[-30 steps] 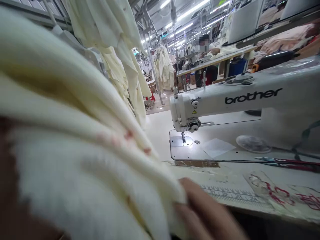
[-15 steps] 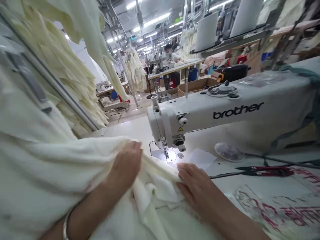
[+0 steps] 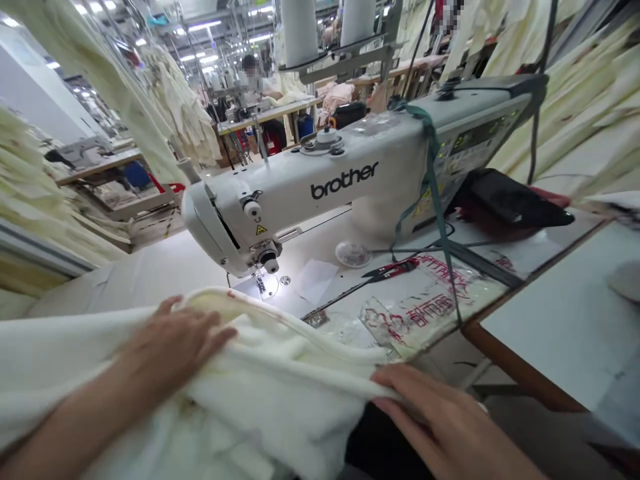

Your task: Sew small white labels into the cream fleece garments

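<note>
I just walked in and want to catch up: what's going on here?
A person at a white sewing machine is handling a large piece of cream cloth. The left hand lies on top of it, while the right hand pinches its edge between thumb and fingers. The cloth is bunched at the near side of the machine, in front of the lit needle area, not under it. Red-handled snips lie on the worktable, in neither of the hands.

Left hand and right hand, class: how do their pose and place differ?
The left hand lies back-up on the cream cloth; the right hand pinches the cloth between its fingers. The left hand is nearer the sewing head; the right hand is farther from it. Both hands are bare and touch the same cloth.
</note>
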A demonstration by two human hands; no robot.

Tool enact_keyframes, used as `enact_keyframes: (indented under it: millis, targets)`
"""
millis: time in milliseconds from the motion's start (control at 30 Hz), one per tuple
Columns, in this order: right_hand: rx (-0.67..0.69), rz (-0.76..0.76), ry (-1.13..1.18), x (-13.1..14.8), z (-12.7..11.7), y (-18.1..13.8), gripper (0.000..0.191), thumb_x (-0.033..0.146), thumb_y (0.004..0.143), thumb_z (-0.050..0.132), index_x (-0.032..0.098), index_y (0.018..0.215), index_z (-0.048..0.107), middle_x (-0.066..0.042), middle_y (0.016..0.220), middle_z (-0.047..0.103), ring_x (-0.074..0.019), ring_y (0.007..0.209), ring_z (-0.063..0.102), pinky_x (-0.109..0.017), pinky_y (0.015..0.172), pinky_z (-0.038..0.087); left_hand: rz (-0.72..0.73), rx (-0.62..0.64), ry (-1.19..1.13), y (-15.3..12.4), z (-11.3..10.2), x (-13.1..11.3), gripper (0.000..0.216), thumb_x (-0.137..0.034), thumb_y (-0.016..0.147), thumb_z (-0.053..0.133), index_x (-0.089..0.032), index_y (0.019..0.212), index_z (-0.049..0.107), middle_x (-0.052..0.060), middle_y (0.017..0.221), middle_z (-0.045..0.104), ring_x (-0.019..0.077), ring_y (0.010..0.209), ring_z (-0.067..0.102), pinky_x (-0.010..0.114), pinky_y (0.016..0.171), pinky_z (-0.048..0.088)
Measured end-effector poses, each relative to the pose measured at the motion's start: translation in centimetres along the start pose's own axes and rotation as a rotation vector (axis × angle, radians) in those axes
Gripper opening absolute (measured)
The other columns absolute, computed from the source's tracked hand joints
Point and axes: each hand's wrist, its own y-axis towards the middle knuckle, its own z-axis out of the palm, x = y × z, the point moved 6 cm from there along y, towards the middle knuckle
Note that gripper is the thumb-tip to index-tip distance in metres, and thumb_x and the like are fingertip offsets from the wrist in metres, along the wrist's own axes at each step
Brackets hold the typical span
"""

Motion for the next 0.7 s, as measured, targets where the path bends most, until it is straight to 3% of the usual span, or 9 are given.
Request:
enact_keyframes:
  millis: [100,167,233,300,367,433,567,700]
  targets:
    - [0.02,0.012,-0.005,0.1,1.6,2.0,0.023,0.023,0.093,0.036,0.022,0.094,0.059,-0.002,0.089,0.068,-0.0176,0.077,0.067,-0.029,0.065,0.054,-0.103,0.078,0.074,0.8,0.5,3.0,0.035,-0.031,0.094,0.031,-0.025,0.099,0.065,0.004,0.104,0.068,0.0265,0.103,0.06,0.064,0.101,0.025]
    - [0.056,0.009,0.036,0.7,2.0,2.8,0.022,0.021,0.091,0.037,0.021,0.095,0.059,-0.003,0.09,0.068,-0.0192,0.077,0.067,-0.032,0.065,0.053,-0.106,0.059,0.188,0.5,-0.2,2.3,0.032,-0.021,0.091,0.034,-0.022,0.092,0.066,0.005,0.096,0.069,0.027,0.094,0.063,0.065,0.101,0.026]
    - [0.103,0.034,0.104,1.1,1.7,3.4,0.018,0.022,0.09,0.039,0.022,0.092,0.057,-0.001,0.084,0.068,-0.0179,0.073,0.066,-0.029,0.062,0.051,-0.048,-0.063,0.21,0.3,-1.4,-1.2,0.028,-0.016,0.088,0.038,-0.019,0.089,0.066,0.007,0.089,0.069,0.0263,0.088,0.064,0.061,0.102,0.03]
    - [0.145,0.056,0.141,1.1,0.8,4.1,0.014,0.024,0.089,0.041,0.022,0.086,0.055,0.001,0.075,0.066,-0.0163,0.068,0.064,-0.027,0.058,0.047,0.13,-0.192,-0.024,0.3,-2.2,-6.4,0.026,-0.021,0.09,0.042,-0.018,0.108,0.061,0.009,0.103,0.068,0.0248,0.097,0.062,0.048,0.096,0.043]
    - [0.171,0.059,0.096,0.8,0.1,5.0,0.012,0.023,0.087,0.044,0.022,0.079,0.053,0.001,0.071,0.063,-0.0163,0.067,0.062,-0.027,0.057,0.043,0.263,-0.182,-0.249,0.9,-1.7,-10.7,0.035,-0.033,0.092,0.047,-0.018,0.123,0.051,0.009,0.112,0.063,0.0228,0.103,0.058,0.042,0.093,0.046]
    - [0.205,0.069,-0.007,0.0,-0.1,5.9,0.011,0.02,0.084,0.047,0.021,0.074,0.051,0.0,0.073,0.061,-0.0171,0.069,0.06,-0.028,0.058,0.041,0.298,-0.154,-0.323,2.0,-0.5,-13.1,0.045,-0.042,0.086,0.057,-0.016,0.121,0.05,0.01,0.113,0.06,0.025,0.106,0.054,0.044,0.094,0.045]
    - [0.259,0.102,-0.146,-1.7,0.7,7.0,0.011,0.009,0.079,0.049,0.02,0.078,0.049,0.0,0.082,0.059,-0.0162,0.072,0.057,-0.027,0.06,0.037,0.231,-0.118,-0.348,4.5,2.1,-12.9,0.03,-0.036,0.079,0.066,-0.015,0.097,0.054,0.008,0.102,0.057,0.0245,0.097,0.051,0.046,0.091,0.042]
    - [0.309,0.055,-0.023,-1.0,1.3,7.8,0.018,0.01,0.078,0.053,0.022,0.091,0.053,0.0,0.094,0.056,-0.0157,0.078,0.056,-0.026,0.064,0.038,0.271,-0.089,-0.433,4.9,2.7,-11.4,0.02,-0.031,0.081,0.063,-0.017,0.086,0.05,0.005,0.093,0.055,0.0206,0.089,0.05,0.038,0.084,0.042]
